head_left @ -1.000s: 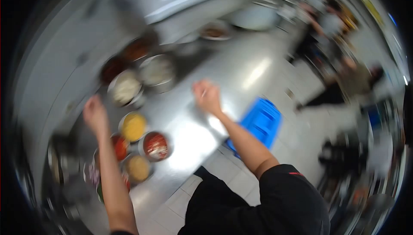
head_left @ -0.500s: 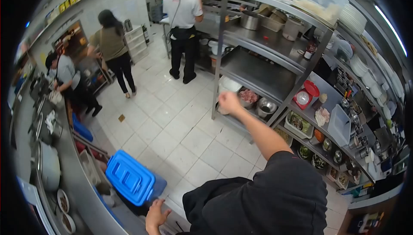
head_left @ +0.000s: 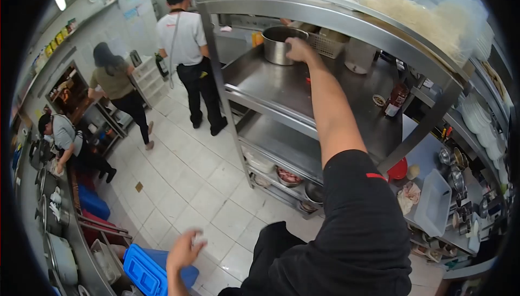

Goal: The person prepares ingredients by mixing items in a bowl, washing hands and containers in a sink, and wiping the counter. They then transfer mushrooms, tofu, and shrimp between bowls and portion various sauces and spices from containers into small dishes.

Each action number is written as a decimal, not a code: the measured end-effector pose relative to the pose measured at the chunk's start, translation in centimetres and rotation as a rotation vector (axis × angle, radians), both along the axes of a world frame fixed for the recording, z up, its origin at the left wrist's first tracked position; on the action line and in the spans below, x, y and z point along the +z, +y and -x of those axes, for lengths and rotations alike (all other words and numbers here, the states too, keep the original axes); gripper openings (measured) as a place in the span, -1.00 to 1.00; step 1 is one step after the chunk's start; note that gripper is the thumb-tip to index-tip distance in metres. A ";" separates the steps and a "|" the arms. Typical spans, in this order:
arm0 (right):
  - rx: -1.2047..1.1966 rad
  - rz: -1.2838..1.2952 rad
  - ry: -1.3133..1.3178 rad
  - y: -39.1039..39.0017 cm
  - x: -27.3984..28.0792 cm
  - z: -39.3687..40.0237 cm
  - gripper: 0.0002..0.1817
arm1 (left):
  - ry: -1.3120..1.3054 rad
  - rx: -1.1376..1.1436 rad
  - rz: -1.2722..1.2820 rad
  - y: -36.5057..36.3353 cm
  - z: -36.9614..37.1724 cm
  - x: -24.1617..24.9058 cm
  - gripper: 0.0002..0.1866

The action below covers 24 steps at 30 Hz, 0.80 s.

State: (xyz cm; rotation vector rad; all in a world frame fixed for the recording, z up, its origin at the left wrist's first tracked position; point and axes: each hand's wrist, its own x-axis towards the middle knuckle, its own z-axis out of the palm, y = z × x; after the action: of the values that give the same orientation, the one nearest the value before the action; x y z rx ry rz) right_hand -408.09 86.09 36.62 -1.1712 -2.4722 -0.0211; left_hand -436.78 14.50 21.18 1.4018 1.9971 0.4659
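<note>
Right hand (head_left: 299,50) — arm stretched straight up and forward, fingers curled over the near rim of a steel pot (head_left: 279,44) on the upper steel shelf (head_left: 281,87); grip apparently closed on it. Left hand (head_left: 184,250) hangs low over the floor, fingers loosely spread, holding nothing, just beside the blue bin lid (head_left: 142,272).

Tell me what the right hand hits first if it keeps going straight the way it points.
Most likely the steel pot on the shelf: the right hand is already at its rim, apparently touching it, though depth is hard to judge.
</note>
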 end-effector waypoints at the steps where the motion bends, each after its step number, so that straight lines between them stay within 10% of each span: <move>1: 0.071 0.067 0.009 2.4 0.8 -0.5 -0.44 | -0.007 -0.038 -0.190 5.4 -1.2 2.2 -0.61; 6: -0.007 0.345 0.311 -4.2 7.0 -6.1 -0.62 | -0.551 -0.184 -0.646 31.9 -6.1 11.3 -0.84; 8: -0.235 0.550 -0.157 -4.6 7.4 -7.7 -0.70 | -0.958 0.041 -0.640 42.2 -9.5 14.2 -0.76; 14: -0.034 0.223 -0.210 -10.0 -0.3 -7.6 -0.73 | -0.878 0.184 -0.370 62.6 -14.0 16.5 -0.29; 19: -0.225 0.208 -0.281 -12.0 1.1 -8.2 -0.69 | -1.090 0.570 -0.360 63.1 -16.6 18.7 -0.65; 24: -0.512 -0.100 -0.040 -13.7 4.7 -11.3 -0.68 | -1.119 0.419 -0.666 54.1 -13.8 17.4 -0.76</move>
State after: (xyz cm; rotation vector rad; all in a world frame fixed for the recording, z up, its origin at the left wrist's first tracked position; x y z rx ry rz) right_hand -396.75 72.35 41.33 -1.7335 -2.1078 -0.3095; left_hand -422.95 68.59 38.54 0.6794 1.1685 1.7601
